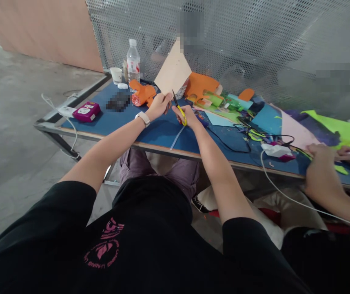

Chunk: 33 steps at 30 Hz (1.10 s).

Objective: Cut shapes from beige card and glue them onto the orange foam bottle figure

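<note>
The blue bench [114, 127] began just beyond the wearer's black T-shirt [150, 241], and a narrow pale strip [177, 139] lay near its front edge. Above that, the right hand [186, 115] was wrapped around the yellow handles of a pair of scissors [181, 112], the dark blades pointing up and away. Beside it, to the left, the left hand [161, 105], a light wristband [142, 119] behind it, pinched the lower corner of a beige sheet [173, 71].

The sheet rose tilted beyond and above both hands, with the blade tips right by its lower edge; whether they had bitten in could not be told. Its outer edges looked long and straight, so cutting into it seemed barely begun, if at all, and most of the sheet was left whole. Some shaping of other material looked done: an orange cut-out [204, 85] lay behind to the right, and an orange wrapped form [144, 94] to the left.

Off to the right, a co-worker's hand [320, 153] was at a pink sheet [297, 128]. Farther back stood a plastic bottle [133, 63], then a perforated metal panel [239, 32].
</note>
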{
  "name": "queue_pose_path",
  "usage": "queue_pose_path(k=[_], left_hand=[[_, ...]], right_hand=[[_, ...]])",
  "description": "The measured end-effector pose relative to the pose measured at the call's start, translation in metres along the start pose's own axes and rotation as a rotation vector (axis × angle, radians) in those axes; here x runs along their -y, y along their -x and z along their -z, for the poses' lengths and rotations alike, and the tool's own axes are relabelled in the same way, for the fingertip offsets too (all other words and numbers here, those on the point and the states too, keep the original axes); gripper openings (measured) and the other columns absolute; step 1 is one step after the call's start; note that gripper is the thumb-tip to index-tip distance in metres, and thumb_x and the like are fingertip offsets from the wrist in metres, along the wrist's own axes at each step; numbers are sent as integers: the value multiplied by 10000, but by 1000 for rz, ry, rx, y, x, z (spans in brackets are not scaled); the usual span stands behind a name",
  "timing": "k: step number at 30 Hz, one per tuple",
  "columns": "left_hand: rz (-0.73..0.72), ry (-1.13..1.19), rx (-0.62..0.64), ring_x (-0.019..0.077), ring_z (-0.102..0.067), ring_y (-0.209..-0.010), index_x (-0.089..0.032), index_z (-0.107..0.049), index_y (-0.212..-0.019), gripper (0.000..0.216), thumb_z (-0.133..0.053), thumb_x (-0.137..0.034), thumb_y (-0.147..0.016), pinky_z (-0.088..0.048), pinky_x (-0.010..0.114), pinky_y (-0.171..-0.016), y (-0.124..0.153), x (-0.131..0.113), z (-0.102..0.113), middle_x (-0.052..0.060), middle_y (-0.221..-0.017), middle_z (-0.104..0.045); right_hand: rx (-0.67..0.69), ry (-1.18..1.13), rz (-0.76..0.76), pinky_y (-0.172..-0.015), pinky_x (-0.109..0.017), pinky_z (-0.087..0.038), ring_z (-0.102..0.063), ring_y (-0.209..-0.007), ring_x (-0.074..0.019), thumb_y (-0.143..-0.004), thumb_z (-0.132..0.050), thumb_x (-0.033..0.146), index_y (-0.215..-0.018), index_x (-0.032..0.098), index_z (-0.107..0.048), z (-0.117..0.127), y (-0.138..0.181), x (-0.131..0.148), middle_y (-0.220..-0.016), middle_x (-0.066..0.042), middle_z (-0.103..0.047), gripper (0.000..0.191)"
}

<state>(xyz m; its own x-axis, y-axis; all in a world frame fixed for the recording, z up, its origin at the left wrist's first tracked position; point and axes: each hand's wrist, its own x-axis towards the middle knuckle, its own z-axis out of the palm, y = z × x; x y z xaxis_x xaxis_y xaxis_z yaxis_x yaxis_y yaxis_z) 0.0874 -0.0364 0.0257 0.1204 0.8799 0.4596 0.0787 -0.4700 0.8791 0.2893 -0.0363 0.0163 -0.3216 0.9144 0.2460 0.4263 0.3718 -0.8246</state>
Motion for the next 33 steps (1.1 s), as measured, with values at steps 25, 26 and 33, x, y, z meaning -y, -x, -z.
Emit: queue_pose_path(k=[25,26,33], left_hand=[[152,49,10,115,-540,-416,-245,-572,-865,617,-636,-246,-1479,-372,188,-460,2,-8,3,-29,-589,-617],[166,43,10,113,-544,-422,-240,-579,-868,616,-597,-222,-1483,-379,191,-469,3,-9,4,-23,-604,-632],[181,0,19,115,-570,-464,-246,-586,-885,590,-599,-196,-1473,-407,212,-510,3,-8,6,-18,-686,-672]], right_hand=[[60,-7,30,-522,-244,-408,-495,-476,-107,-1052,-909,1054,-573,247,-522,3,3,3,-523,-13,-545,1015],[61,-12,25,-519,-245,-409,-496,-474,-108,-1045,-921,1049,-573,246,-526,3,3,3,-525,-14,-548,1012],[67,-17,0,-501,-214,-403,-493,-459,-96,-1050,-939,1021,-556,233,-550,3,3,7,-505,-11,-547,1008]])
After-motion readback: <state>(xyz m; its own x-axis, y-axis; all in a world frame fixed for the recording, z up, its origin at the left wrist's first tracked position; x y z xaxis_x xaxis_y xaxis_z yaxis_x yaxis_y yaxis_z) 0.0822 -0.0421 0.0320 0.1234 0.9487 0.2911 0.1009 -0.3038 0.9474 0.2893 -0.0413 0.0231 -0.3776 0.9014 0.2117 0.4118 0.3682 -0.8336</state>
